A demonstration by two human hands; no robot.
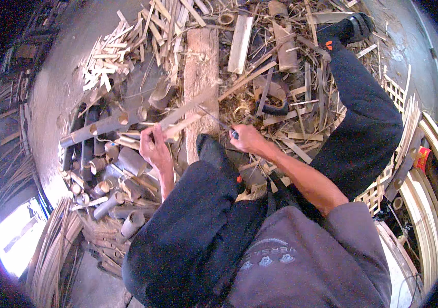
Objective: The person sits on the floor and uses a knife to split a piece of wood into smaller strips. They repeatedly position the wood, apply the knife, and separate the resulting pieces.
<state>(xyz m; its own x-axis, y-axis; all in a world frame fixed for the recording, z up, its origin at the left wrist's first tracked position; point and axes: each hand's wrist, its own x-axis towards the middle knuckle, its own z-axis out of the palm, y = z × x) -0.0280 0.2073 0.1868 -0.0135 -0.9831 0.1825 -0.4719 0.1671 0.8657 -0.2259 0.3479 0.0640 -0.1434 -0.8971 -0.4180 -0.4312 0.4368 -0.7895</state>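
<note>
Frame centre: left hand (pixel 154 148) closed around bamboo strip (pixel 188 114). Right hand (pixel 247 138) fisted on knife (pixel 218 122), blade touching strip. Bamboo tubes (pixel 111 169) lower left.

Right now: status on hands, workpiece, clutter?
Left hand grips bamboo strip. Right hand holds knife, blade at strip. Cut bamboo tubes and offcuts crowd the floor; wooden block ahead.

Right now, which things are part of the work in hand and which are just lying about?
In hand:
left hand gripping the bamboo strip
right hand holding the knife against the strip

Lying about:
bamboo tubes
wood block
split offcuts
lattice panel
curved slats
</note>
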